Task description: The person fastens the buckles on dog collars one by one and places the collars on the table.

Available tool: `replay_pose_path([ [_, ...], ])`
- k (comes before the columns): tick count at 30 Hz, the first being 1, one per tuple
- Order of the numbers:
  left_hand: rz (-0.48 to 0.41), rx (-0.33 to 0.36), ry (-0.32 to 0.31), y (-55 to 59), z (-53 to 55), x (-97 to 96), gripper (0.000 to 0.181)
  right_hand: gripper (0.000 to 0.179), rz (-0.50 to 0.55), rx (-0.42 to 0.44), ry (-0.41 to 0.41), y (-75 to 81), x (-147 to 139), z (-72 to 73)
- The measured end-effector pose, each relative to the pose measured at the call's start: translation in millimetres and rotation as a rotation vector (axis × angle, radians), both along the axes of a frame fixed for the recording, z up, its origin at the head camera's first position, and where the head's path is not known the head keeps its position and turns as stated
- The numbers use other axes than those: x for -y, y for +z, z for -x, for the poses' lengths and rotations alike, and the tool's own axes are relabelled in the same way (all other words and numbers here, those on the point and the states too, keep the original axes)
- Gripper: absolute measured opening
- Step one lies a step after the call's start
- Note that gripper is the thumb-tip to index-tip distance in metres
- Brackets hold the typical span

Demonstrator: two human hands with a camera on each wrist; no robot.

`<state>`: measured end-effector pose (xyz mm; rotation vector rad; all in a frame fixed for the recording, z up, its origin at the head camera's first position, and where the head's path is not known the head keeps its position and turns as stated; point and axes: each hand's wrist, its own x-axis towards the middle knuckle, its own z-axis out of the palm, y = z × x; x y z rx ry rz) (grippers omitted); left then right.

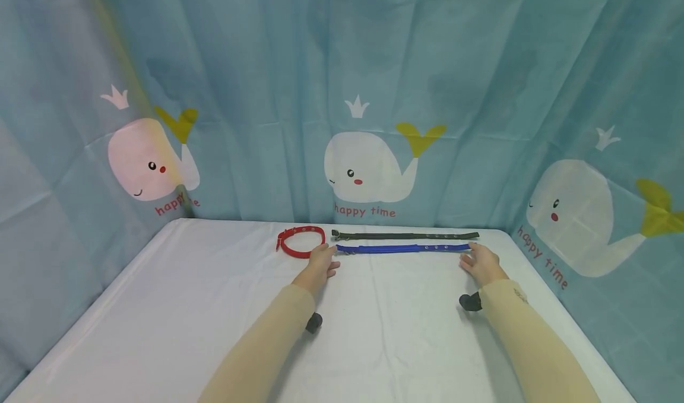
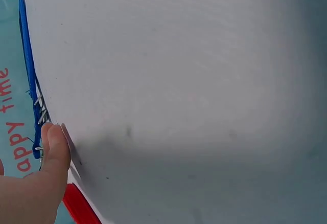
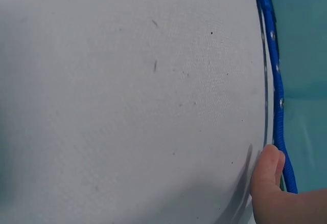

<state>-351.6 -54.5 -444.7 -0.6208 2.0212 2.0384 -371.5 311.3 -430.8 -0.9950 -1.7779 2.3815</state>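
Note:
A blue pet collar [image 1: 395,248] stretches out straight near the far side of the white table, its metal buckle hardware at the left end and eyelets toward the right. My left hand [image 1: 319,267] pinches the buckle end; in the left wrist view the thumb [image 2: 57,150] lies against it. At the other end, my right hand [image 1: 482,265] pinches the tip, and the right wrist view has the thumb [image 3: 265,170] beside the strap. Just behind lies a dark green collar [image 1: 395,235], also straight. A red collar [image 1: 285,248], closed in a loop, lies left of my left hand.
White cloth covers the table [image 1: 160,320]. A blue-green curtain [image 1: 256,94] with printed whales hangs behind and along the sides, close to the table's far edge. Dark camera pieces [image 1: 470,302] are worn at both wrists.

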Motion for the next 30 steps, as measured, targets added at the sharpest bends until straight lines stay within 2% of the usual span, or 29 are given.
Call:
replay_pose_path([
  [7,-0.009,-0.021,-0.011,3.8,4.3,-5.8,0.058,0.053,0.035,-0.010,0.017,-1.9,-3.0,1.2],
  [16,0.151,-0.044,-0.060,-8.7,25.2,-5.8,0.055,0.055,0.097,-0.042,0.105,6.0,-4.7,-3.5],
  [21,0.238,-0.075,-0.099,-18.8,33.2,-9.5,0.062,0.054,0.110,-0.046,0.086,7.7,-4.3,-4.9],
  [25,0.309,-0.117,-0.092,-21.6,34.2,-12.4,0.063,0.053,0.095,-0.043,0.078,6.6,-4.3,-0.7],
  [30,0.332,-0.123,-0.080,-19.4,30.5,-15.5,0.055,0.055,0.115,-0.019,0.074,5.4,-3.4,3.6],
])
